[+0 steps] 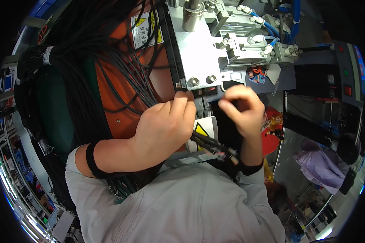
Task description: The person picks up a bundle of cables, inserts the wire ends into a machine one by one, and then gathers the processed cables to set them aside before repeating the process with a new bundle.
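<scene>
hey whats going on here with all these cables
A person in a grey top works with both bare hands at a metal machine with pneumatic fittings and blue air hoses. The left hand is curled around a bunch of thin black cables with plug ends, which stick out below the palm. The right hand is raised just under the machine's metal plate, fingertips pinched together; what it pinches is too small to tell. A large bundle of black cables drapes over an orange surface on the left.

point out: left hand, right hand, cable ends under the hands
left hand [166, 125], head view, on the back of the hand.
right hand [243, 109], head view, on the knuckles.
cable ends [215, 148], head view, on the black sheathed part near the tips.
</scene>
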A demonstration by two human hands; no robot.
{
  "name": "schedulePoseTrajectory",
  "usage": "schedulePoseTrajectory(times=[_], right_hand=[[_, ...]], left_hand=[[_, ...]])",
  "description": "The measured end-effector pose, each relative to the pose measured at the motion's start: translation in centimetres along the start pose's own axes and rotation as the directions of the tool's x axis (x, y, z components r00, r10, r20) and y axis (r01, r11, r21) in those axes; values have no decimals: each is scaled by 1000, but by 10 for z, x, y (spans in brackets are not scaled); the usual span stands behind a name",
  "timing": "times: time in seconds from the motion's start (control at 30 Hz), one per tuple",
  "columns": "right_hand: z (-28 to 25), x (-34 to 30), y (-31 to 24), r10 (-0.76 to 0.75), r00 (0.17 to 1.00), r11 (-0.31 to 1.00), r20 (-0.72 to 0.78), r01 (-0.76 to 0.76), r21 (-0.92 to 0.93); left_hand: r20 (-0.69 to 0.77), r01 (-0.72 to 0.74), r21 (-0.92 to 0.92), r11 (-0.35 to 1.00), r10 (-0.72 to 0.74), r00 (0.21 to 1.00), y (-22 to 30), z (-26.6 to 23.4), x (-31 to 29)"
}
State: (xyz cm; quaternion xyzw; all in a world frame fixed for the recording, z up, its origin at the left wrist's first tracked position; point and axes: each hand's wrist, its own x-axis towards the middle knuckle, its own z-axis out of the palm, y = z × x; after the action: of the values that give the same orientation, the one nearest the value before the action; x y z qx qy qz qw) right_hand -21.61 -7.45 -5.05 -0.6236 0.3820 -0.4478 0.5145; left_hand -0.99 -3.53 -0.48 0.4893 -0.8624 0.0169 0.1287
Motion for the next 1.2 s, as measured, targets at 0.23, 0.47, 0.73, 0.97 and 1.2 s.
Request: schedulePoseTrajectory(times=[0.23,0.47,0.73,0.97,1.2], right_hand=[[-23,-2,-20,-470,825,878,315,472,73],[-1,-10,-22,-350,937,907,-7,341,246],[5,-4,-33,-395,919,904,5,388,181],[10,0,-30,-416,909,898,-25,415,146],[21,-2,-30,-348,930,936,-117,351,5]], left_hand=[[-120,-109,-209,972,85,989,-12,-3,9],[-459,-352,-301,886,189,868,-18,1,19],[-340,-283,-427,859,138,930,-15,-2,17],[-494,-288,-489,823,10,869,-14,-5,15],[-539,-367,-505,781,46,841,-17,-8,20]])
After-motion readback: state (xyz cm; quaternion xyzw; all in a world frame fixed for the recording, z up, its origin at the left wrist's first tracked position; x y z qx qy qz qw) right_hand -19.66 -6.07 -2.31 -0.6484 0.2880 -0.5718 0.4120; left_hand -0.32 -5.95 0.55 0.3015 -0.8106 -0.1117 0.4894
